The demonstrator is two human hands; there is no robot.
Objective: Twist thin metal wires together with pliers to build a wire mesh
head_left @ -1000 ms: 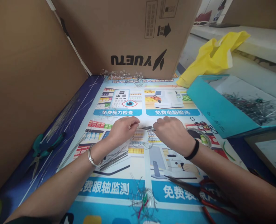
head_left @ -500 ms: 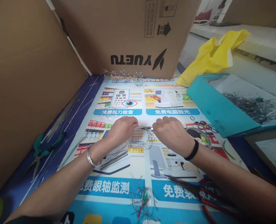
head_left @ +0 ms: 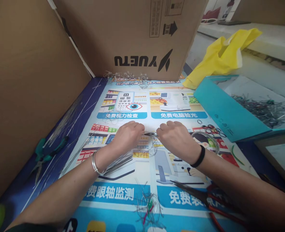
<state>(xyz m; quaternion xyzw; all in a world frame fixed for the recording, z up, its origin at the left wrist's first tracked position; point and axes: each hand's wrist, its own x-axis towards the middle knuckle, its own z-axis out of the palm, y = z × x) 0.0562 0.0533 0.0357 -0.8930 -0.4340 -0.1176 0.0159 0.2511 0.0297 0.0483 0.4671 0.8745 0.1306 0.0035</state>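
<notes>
My left hand and my right hand meet over the middle of a printed poster mat. The right hand is closed around small pliers, whose metal tip points left. The left hand pinches a thin wire piece right at that tip. The wire loops down between the two hands. A silver bangle circles my left wrist and a black band my right. A bundle of straight wires lies under my left forearm.
Cardboard walls stand at the left and back. Teal pliers lie at the left, red-handled pliers at the lower right. A teal tray holds wire scraps, beside a yellow bag. Black rings and wire offcuts lie about.
Both hands have drawn slightly closer together around the pliers' tip. The wire loop between them has shifted a little.
</notes>
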